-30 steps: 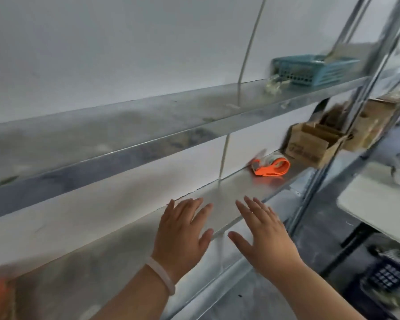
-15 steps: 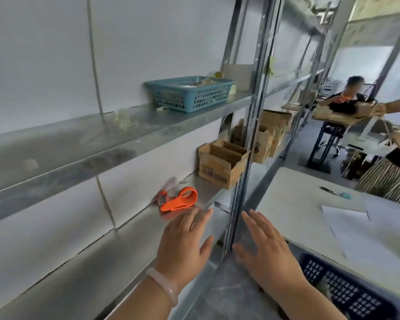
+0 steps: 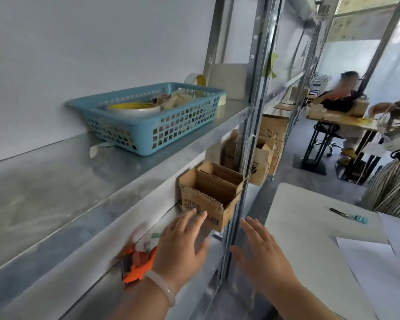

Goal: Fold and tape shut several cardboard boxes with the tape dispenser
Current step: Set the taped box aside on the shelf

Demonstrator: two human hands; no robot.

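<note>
An open brown cardboard box (image 3: 214, 199) stands on the lower metal shelf (image 3: 97, 294), flaps up. My left hand (image 3: 183, 245), fingers spread and empty, reaches toward its front face, fingertips almost at it. The orange tape dispenser (image 3: 136, 262) lies on the same shelf, partly hidden behind my left wrist. My right hand (image 3: 261, 255) is open and empty, just right of the shelf's upright post (image 3: 247, 158). More cardboard boxes (image 3: 263, 158) stand farther along the shelf.
A blue plastic basket (image 3: 153, 132) with tape rolls sits on the upper shelf (image 3: 56, 188). A white table (image 3: 310, 239) with paper, a pen and a small teal item lies to the right. Two people work at a desk (image 3: 346, 123) farther back.
The view has swung right along the shelves. Both hands have moved past the tape dispenser toward the open box, staying open.
</note>
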